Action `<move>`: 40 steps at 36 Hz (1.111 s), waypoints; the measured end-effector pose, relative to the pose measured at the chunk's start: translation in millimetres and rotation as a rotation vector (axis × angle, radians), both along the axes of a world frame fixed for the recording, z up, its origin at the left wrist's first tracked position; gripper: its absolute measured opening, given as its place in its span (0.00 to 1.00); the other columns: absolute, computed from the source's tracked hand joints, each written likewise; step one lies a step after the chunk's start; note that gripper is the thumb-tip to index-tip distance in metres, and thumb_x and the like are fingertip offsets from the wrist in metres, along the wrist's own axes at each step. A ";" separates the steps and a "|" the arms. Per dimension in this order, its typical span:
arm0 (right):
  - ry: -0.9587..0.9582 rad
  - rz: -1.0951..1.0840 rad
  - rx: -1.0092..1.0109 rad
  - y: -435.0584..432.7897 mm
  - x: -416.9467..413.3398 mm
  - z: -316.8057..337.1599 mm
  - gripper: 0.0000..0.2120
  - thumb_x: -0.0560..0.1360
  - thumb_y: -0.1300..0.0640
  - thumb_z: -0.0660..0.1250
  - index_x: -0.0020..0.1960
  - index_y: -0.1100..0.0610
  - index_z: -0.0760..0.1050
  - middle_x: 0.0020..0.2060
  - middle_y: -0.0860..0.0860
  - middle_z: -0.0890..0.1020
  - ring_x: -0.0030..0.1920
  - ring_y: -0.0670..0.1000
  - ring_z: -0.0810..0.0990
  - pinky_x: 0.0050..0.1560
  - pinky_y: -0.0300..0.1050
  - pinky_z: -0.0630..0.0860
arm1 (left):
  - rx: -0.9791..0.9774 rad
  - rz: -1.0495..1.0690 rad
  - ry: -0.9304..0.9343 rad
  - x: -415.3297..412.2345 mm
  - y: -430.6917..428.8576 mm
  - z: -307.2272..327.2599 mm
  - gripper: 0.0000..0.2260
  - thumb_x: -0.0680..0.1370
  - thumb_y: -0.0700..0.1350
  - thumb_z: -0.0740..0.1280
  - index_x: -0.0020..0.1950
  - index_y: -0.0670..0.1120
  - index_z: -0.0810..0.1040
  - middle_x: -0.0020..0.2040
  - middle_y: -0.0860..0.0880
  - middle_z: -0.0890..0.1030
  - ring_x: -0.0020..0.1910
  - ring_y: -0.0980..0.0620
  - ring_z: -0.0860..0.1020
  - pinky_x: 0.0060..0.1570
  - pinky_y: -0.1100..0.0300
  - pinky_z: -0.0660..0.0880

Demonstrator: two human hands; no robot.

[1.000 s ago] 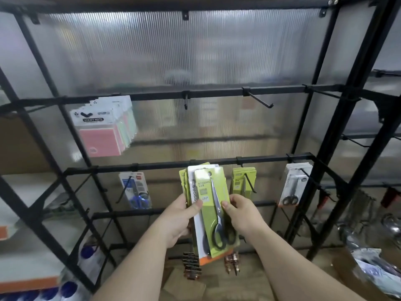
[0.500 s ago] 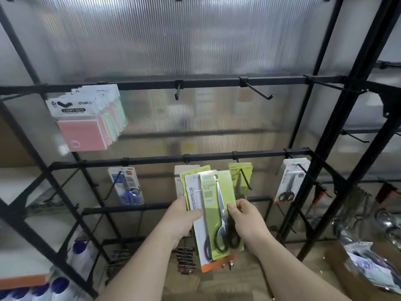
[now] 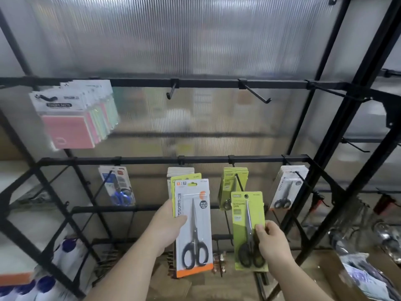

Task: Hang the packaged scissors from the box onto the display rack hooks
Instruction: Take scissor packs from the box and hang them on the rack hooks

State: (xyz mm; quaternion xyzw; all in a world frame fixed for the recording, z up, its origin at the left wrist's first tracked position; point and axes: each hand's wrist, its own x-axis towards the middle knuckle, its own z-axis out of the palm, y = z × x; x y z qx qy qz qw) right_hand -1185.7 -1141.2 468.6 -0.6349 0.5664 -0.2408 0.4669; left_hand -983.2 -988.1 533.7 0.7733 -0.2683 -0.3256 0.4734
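Observation:
My left hand (image 3: 168, 227) grips a small stack of scissor packs (image 3: 193, 227), a white and orange card in front and green cards behind it. My right hand (image 3: 271, 242) pinches a single green scissor pack (image 3: 243, 216) by its lower right side, held upright and apart from the stack. Just above that pack, a hook (image 3: 238, 182) on the middle rail carries several green scissor packs (image 3: 231, 185). The pack's hang hole sits below that hook's tip.
The black display rack (image 3: 195, 159) holds sticky notes (image 3: 71, 118) upper left, blue-handled scissors (image 3: 118, 187) and another scissor stack (image 3: 286, 187) at right. Two bare hooks (image 3: 256, 94) stick out of the top rail. A cardboard box (image 3: 355, 276) with packages lies at lower right.
My right hand has pulled the green pack off the front of the stack and carried it rightward, toward the hook with green packs. The view has tilted up slightly.

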 end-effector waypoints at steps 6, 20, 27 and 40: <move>0.003 -0.011 0.029 -10.0 15.2 -10.8 0.12 0.83 0.54 0.60 0.46 0.61 0.73 0.40 0.60 0.79 0.36 0.54 0.71 0.36 0.46 0.66 | 0.018 0.012 0.001 4.0 2.7 2.0 0.15 0.82 0.40 0.63 0.63 0.57 0.72 0.57 0.59 0.79 0.55 0.59 0.77 0.48 0.58 0.75; 0.045 0.020 0.007 -62.3 63.6 -20.3 0.13 0.83 0.53 0.58 0.50 0.62 0.74 0.38 0.54 0.77 0.36 0.52 0.73 0.35 0.46 0.67 | 0.006 0.034 -0.005 11.4 0.9 -1.9 0.15 0.81 0.38 0.63 0.61 0.56 0.75 0.56 0.58 0.82 0.56 0.57 0.80 0.58 0.53 0.78; 0.064 0.045 0.064 -96.1 88.7 -27.7 0.11 0.83 0.56 0.59 0.56 0.64 0.73 0.41 0.56 0.78 0.37 0.52 0.74 0.31 0.43 0.65 | -0.007 0.016 -0.021 9.4 -14.3 0.5 0.15 0.81 0.38 0.62 0.61 0.58 0.75 0.56 0.60 0.82 0.56 0.59 0.79 0.52 0.60 0.77; 0.064 0.060 0.235 -96.8 81.8 -37.7 0.22 0.83 0.46 0.59 0.59 0.66 0.74 0.41 0.57 0.78 0.39 0.55 0.76 0.37 0.45 0.69 | 0.018 0.027 0.001 1.3 -31.1 0.0 0.14 0.82 0.40 0.63 0.59 0.59 0.75 0.57 0.58 0.81 0.57 0.57 0.79 0.58 0.51 0.78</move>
